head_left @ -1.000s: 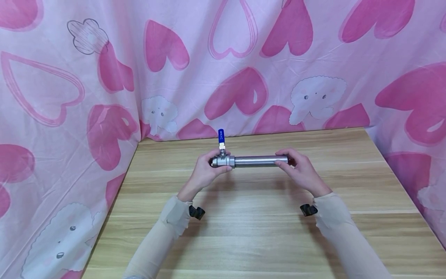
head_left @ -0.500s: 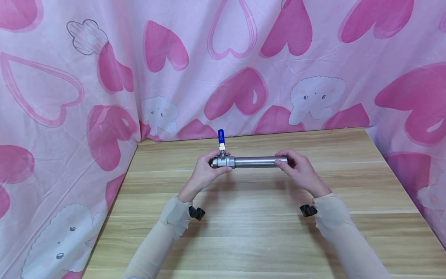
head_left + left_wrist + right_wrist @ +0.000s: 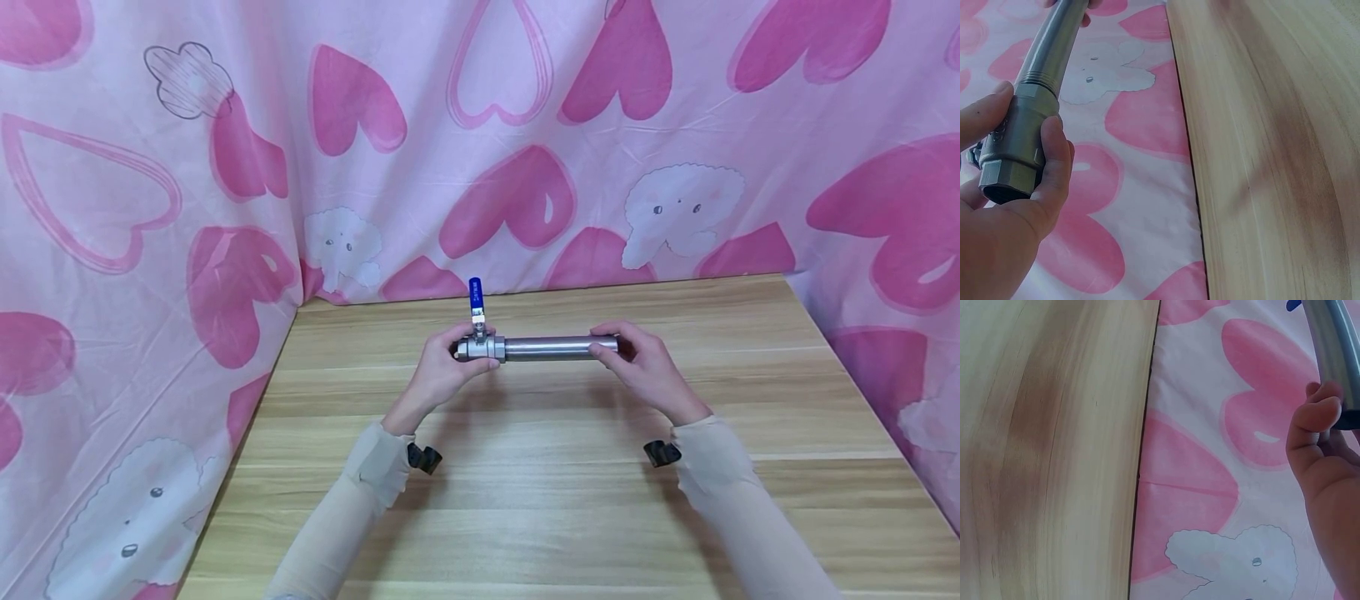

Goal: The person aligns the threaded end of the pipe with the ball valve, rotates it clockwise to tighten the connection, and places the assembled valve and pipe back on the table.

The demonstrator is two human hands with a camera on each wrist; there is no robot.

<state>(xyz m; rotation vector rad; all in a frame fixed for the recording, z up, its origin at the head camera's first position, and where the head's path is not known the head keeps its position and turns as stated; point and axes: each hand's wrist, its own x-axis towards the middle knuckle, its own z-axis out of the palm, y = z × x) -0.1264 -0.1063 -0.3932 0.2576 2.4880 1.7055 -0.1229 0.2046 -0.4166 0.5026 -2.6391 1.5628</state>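
Honestly not much has moved over the last second. The left hand (image 3: 442, 367) still has its fingers (image 3: 1054, 162) curled around the valve body (image 3: 477, 347) at the left end, blue lever handle (image 3: 476, 293) sticking straight up, same as before. The right hand (image 3: 647, 367) is still wrapped over the far end of the steel pipe (image 3: 558, 347), though it looks like it's shifted a hair to the left and the wrist dropped slightly, like a small twist on the pipe. The whole assembly is held level just above the wooden table (image 3: 570, 508), in front of the pink heart curtain (image 3: 225, 167). My guess is the pipe is being turned in the valve thread, hard to say which way.
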